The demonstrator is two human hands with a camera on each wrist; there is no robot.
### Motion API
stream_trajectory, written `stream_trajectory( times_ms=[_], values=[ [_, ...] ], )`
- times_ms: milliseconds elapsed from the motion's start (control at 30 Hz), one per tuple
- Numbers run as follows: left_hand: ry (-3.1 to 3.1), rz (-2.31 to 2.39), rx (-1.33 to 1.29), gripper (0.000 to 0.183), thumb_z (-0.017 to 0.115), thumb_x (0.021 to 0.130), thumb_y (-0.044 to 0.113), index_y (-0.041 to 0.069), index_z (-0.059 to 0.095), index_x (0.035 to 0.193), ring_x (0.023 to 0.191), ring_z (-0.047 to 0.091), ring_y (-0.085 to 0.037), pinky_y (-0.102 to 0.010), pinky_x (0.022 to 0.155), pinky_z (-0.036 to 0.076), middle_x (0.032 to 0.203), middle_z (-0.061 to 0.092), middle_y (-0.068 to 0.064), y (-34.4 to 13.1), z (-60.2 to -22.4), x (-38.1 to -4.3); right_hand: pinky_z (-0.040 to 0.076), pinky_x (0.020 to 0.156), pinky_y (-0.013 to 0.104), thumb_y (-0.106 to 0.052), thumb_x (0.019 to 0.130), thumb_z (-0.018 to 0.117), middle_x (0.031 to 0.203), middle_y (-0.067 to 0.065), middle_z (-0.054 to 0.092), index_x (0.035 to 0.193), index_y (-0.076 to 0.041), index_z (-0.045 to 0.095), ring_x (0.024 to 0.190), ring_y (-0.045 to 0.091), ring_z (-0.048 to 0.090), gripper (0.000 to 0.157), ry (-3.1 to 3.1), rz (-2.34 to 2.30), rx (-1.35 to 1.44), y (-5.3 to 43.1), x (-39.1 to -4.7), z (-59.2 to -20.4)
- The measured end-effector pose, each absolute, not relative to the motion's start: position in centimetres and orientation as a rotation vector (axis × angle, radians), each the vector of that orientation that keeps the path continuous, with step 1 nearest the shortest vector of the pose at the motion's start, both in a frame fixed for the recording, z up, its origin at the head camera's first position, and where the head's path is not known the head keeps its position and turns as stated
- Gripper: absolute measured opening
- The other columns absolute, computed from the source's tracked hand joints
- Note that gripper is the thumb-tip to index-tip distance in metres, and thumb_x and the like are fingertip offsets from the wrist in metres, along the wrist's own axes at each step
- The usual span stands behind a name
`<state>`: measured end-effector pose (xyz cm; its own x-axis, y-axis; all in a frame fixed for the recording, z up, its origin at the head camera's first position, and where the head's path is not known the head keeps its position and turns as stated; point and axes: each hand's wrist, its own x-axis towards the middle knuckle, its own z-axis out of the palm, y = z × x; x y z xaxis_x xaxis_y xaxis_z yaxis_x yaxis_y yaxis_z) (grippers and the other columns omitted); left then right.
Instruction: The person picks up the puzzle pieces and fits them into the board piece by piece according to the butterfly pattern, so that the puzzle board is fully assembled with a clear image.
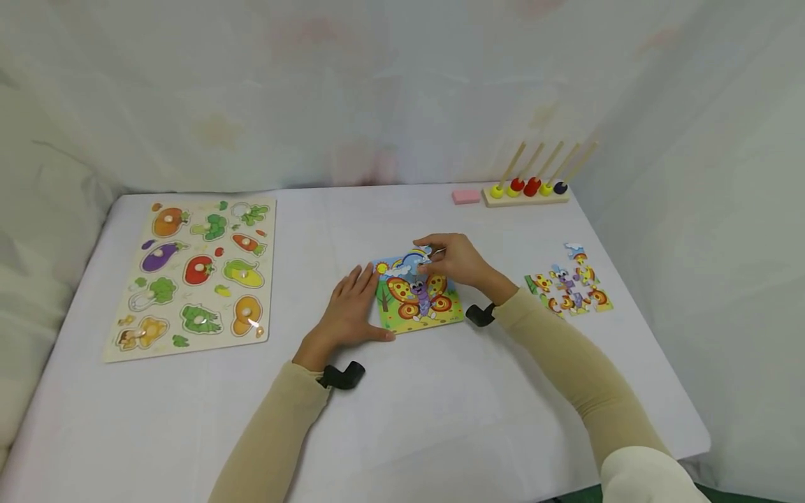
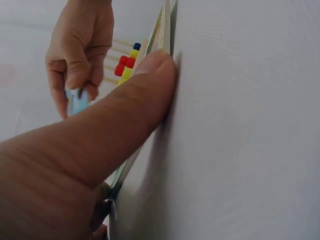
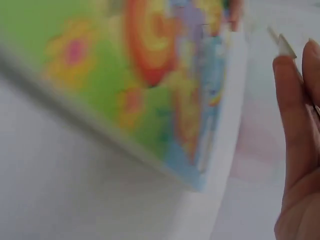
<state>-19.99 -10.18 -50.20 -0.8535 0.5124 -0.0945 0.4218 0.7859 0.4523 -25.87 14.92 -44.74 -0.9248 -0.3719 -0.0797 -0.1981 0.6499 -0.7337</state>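
Observation:
A butterfly picture puzzle board (image 1: pixel 418 304) lies on the white table between the hands. My left hand (image 1: pixel 349 311) rests at its left side, fingers stretched along the edge and thumb (image 2: pixel 145 92) against the near left corner. Above the board's upper part, my right hand (image 1: pixel 458 260) pinches a light blue puzzle piece (image 2: pixel 77 102) between thumb and fingers. In the right wrist view this piece (image 3: pixel 286 46) appears nearly edge-on, raised off the board. The fingers hide part of the board's upper right in the head view.
Several loose puzzle pieces (image 1: pixel 569 286) with similar pictures lie right of my right forearm. A vegetable peg puzzle (image 1: pixel 214 300) fills the table's left side. At the back right stand a bead rack (image 1: pixel 527 199) with upright sticks and a pink block (image 1: pixel 466 197).

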Motion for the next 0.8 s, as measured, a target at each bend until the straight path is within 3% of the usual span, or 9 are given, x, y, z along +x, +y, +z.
stream_trajectory(
  times_ms=[133,233,433,600,800],
  values=[
    [2.762,0.635,0.725,0.125,0.079,0.065,0.062,0.002,0.014,0.154,0.15,0.0,-0.034,-0.053,0.119,0.009,0.162,0.006,-0.013,-10.3,-50.0,-19.9,0.055,0.082,0.034,-0.026,0.078,0.08,0.111,0.006,0.068,0.127,-0.011,0.062,0.095,0.019,0.066,0.054,2.677,-1.137,-0.398,14.4,-25.9,-45.9],
    [2.759,0.64,0.728,0.125,0.079,0.065,0.062,0.003,0.014,0.154,0.15,0.0,-0.034,-0.053,0.119,0.009,0.162,0.006,-0.012,-10.2,-50.0,-19.8,0.052,0.093,0.037,-0.029,0.077,0.08,0.123,0.004,0.065,0.126,-0.012,0.063,0.11,0.022,0.063,0.055,2.686,-1.171,-0.372,14.2,-25.9,-46.8],
    [2.749,0.633,0.728,0.125,0.078,0.065,0.063,0.004,0.012,0.154,0.15,-0.002,-0.032,-0.053,0.119,0.008,0.163,0.003,-0.011,-10.1,-50.0,-19.9,0.031,0.114,0.043,-0.036,0.075,0.081,0.147,0.005,0.047,0.125,-0.009,0.064,0.142,0.025,0.034,0.06,2.829,-0.989,-0.469,14.1,-26.4,-47.7],
    [2.752,0.62,0.729,0.126,0.078,0.065,0.064,0.004,0.012,0.154,0.15,-0.003,-0.033,-0.053,0.119,0.007,0.163,0.002,-0.011,-10.1,-50.0,-20.0,0.025,0.117,0.044,-0.043,0.074,0.08,0.152,0.006,0.04,0.124,-0.007,0.065,0.147,0.024,0.023,0.063,2.882,-0.773,-0.423,13.6,-26.0,-47.4],
    [2.755,0.612,0.724,0.126,0.077,0.065,0.065,0.005,0.012,0.154,0.15,-0.003,-0.032,-0.052,0.119,0.007,0.163,0.002,-0.01,-10.1,-50.2,-20.2,0.026,0.116,0.046,-0.05,0.074,0.078,0.152,0.009,0.04,0.127,-0.01,0.063,0.145,0.029,0.028,0.068,2.872,-0.592,-0.415,13.1,-25.7,-47.1]
  ],
)
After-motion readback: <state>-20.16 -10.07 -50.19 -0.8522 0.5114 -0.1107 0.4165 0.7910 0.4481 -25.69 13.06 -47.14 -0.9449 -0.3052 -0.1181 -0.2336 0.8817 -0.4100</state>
